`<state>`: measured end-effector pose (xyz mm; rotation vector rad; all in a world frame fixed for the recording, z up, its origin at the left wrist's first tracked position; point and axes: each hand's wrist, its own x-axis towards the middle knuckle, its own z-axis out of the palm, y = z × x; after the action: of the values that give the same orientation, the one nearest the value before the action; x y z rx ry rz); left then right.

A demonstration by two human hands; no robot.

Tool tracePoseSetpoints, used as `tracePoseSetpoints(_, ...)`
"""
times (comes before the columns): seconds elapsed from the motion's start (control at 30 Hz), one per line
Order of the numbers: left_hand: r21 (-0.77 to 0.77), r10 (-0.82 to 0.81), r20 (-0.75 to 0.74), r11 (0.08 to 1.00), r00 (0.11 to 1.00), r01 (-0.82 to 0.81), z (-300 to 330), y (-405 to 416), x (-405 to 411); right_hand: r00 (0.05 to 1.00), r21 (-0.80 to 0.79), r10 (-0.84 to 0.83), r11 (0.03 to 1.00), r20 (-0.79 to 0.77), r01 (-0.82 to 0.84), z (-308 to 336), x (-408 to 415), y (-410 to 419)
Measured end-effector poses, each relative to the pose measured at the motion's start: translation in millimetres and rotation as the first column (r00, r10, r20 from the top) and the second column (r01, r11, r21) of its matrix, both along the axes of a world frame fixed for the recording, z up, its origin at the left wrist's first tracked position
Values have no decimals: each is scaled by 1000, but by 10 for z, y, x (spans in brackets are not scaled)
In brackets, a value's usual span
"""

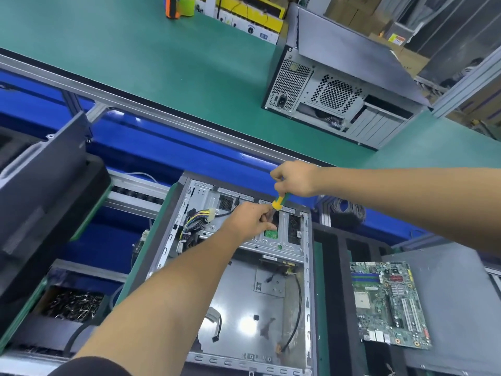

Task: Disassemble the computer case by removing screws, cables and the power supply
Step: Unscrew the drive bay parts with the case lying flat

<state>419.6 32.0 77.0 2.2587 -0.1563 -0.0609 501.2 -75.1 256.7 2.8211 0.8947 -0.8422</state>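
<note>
We are gripping a green-and-yellow screwdriver (pixel 280 200) in our right hand (pixel 294 178), fingers clamped on its handle, while our left hand (pixel 250 220) is pinching at the open computer case (pixel 245 270), at its far edge.

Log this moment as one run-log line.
right hand: grips screwdriver | left hand: fingers curled at its tip | open case: wire bundle inside | motherboard: out, right
</note>
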Motion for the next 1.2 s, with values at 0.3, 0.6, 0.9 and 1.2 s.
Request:
tracePoseSetpoints(0.3,25,-13,25,1000,1000,13,-7,0,15,931,-105,357,931,70,-349,92,-56,-180)
tracePoseSetpoints(0.6,16,-13,-4,1000,1000,13,-59,-8,47,923,-109,375,925,92,-365,85,-111,-189)
tracePoseSetpoints(0.9,-14,-38,-2,999,999,38,-60,6,48,1000,-68,22,997,-8,-22,56,-177,17)
tracePoseSetpoints(1.2,29,-43,71,999,997,41,-33,16,12,778,-268,-585,806,-228,527,131,-181,119)
